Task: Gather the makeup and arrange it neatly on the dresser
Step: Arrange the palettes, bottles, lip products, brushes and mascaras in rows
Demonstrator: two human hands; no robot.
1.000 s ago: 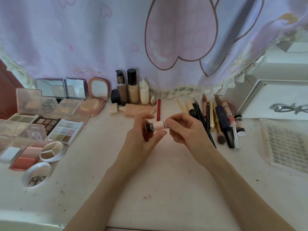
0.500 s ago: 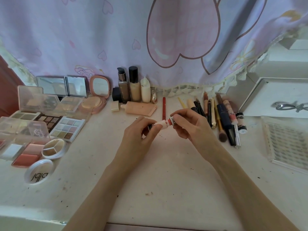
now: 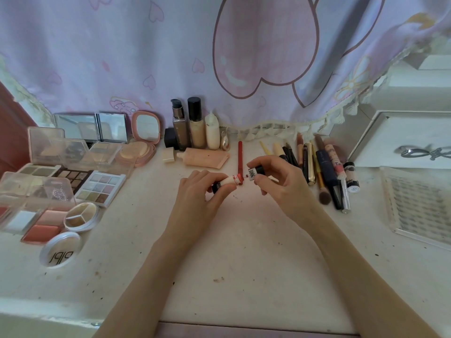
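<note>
Head view shows your left hand [image 3: 197, 196] at the center of the desk [image 3: 244, 264], fingers curled around a small lip tint tube [image 3: 228, 182] whose red-stained neck points toward 3 o'clock. Your right hand [image 3: 280, 186] sits just beside it at 3 o'clock, fingers pinching the black-and-white cap [image 3: 255, 172], which stands slightly apart from the neck. Palettes [image 3: 73, 181] lie at 9 o'clock, bottles [image 3: 195, 125] at 12 o'clock, and pencils and brushes [image 3: 324, 167] toward 2 o'clock.
</note>
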